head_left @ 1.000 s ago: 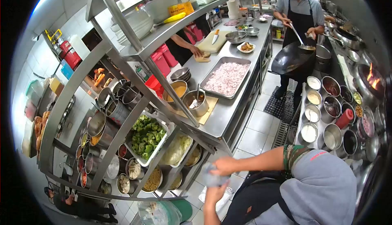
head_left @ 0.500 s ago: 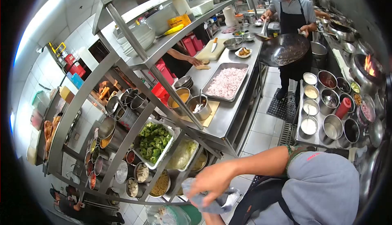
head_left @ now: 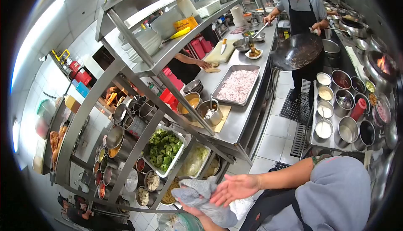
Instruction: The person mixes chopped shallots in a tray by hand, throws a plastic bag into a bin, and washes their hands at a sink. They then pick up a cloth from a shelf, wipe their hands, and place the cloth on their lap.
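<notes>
A crumpled grey cloth is held in front of my body, low in the view. My left hand grips it from below, mostly hidden under its folds. My right hand lies against the near side of the cloth, palm showing and fingers stretched apart. Just beyond the cloth, on the lower shelf, are a white tray of chopped broccoli, a tray of shredded pale vegetable and a pot of noodles.
A steel counter holds a tray of diced pale meat. Across it, another person's hand rests by food. A co-worker holds a wok and a ladle over a plate. A burner flame burns at right.
My right hand has turned from over the cloth to palm-showing with spread fingers. More of the cloth is visible. The co-worker's ladle has moved from the wok to the plate of food.
</notes>
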The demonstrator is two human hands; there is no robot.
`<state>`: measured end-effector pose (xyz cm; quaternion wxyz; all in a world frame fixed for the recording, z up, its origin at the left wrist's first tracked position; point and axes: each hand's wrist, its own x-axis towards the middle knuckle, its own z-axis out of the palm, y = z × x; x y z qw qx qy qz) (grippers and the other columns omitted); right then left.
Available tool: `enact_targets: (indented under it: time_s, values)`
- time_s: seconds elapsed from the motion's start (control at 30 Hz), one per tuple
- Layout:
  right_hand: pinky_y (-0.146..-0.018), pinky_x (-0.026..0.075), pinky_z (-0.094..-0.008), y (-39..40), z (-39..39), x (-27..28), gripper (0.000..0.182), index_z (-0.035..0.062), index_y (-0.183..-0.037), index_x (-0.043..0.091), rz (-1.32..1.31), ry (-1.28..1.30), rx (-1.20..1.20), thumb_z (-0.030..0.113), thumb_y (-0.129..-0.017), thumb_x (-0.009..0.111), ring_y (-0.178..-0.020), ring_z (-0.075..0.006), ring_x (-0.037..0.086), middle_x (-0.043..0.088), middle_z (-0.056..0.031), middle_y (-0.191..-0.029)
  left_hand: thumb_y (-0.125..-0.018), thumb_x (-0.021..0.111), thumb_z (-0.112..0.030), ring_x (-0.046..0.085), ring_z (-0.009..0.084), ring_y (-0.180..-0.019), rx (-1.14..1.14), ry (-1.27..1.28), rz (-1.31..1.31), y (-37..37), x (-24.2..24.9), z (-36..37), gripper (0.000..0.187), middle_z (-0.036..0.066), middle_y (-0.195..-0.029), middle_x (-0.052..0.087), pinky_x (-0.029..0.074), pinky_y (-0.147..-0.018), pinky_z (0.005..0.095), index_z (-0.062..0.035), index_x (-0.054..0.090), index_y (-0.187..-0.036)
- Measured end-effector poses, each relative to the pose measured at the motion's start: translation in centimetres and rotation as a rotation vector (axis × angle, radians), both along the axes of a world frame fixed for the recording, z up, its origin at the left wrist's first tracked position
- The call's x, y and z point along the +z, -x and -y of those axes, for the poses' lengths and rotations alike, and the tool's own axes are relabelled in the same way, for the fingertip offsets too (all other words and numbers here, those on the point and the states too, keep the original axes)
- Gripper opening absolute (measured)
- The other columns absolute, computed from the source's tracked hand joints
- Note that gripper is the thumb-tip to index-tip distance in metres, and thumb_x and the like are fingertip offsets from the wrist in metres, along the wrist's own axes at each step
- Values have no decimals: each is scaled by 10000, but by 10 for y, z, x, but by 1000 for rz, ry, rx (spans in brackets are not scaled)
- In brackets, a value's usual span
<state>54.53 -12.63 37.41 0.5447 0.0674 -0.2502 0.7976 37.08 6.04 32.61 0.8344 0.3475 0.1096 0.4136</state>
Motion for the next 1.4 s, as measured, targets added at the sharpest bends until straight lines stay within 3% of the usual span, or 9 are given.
enact_targets:
  time_s: [0.13, 0.23, 0.43, 0.53, 0.73, 0.83, 1.07, 1.2, 1.4]
  values:
    - [-1068, 292, -535, -10, 1, -8, 1058, 268, -1539, 28, 524, 129, -332, 748, -767, 568, -1423, -271, 195, 81, -144, -1564, -909, 457, -585, 454, 341, -1249, -14, 30, -61, -55, 120, 70, 725, 172, -1362, 431, 377, -1031, 489, -43, 387, -1385]
    - [-988, 418, -379, 0, -29, -1, 835, 118, -1438, 396, 857, 408, -759, 587, -806, 674, -1213, -231, 484, 491, -128, -1355, -867, 465, -686, 388, 317, -1308, 256, -886, -318, -110, 105, 77, 878, 175, -1434, 355, 320, -1078, 463, -27, 322, -1430]
    - [-921, 450, -277, -72, -41, 47, 452, 52, -1230, 593, 839, 417, -1386, 324, -882, 688, -1112, -119, 548, 612, -69, -1212, -903, 530, -562, 283, 311, -1388, -152, -555, -85, -119, 90, 127, 888, 173, -1511, 266, 224, -1137, 434, 29, 198, -1477]
    - [-823, 495, -312, -126, -30, 79, 301, 32, -1001, 678, 883, 95, -1416, 274, -828, 727, -898, -143, 637, 704, -68, -959, -932, 582, -385, 396, 300, -1325, -499, -417, -185, -88, 68, 123, 706, 156, -1465, 369, 324, -1092, 436, 14, 304, -1444]
    - [-895, 460, -433, -88, -41, 26, 809, -49, -1215, 487, 1628, -724, -1130, 439, -653, 806, -1055, -383, 551, 539, -245, -1149, -918, 586, -125, 524, 209, -1135, -520, -687, -858, -89, 6, 73, 420, 152, -1263, 543, 435, -934, 339, 44, 465, -1283]
    - [-853, 485, -459, -27, -29, 35, 565, 59, -1093, 591, 1737, -780, -696, 387, -671, 778, -1040, -362, 563, 552, -161, -1111, -915, 589, -126, 542, 202, -1095, -450, -912, -854, -96, -25, 79, 395, 140, -1216, 564, 445, -917, 340, 39, 487, -1258]
    - [-736, 504, -467, -73, -56, -18, 530, 82, -1158, 569, 1890, -508, -928, 287, -692, 719, -957, -344, 603, 579, -127, -1014, -909, 596, -128, 583, 186, -1001, -256, -1180, -988, -80, -40, 73, 336, 111, -1105, 611, 468, -877, 343, 28, 538, -1201]
    - [-749, 503, -439, -120, -56, -13, 545, 78, -1160, 565, 1965, -367, -1023, 296, -687, 729, -964, -333, 600, 588, -109, -1063, -897, 601, -114, 602, 168, -897, -194, -459, -862, -74, -3, 74, 249, 80, -998, 640, 483, -839, 327, 28, 589, -1102]
    - [-895, 435, -468, -48, -40, 18, 612, 70, -1157, 569, 1580, -820, -1188, 316, -628, 755, -1110, -377, 510, 535, -194, -1126, -925, 586, -154, 613, 219, -985, -198, -276, -621, -67, -35, 56, 283, 101, -1099, 602, 520, -785, 311, -17, 548, -1170]
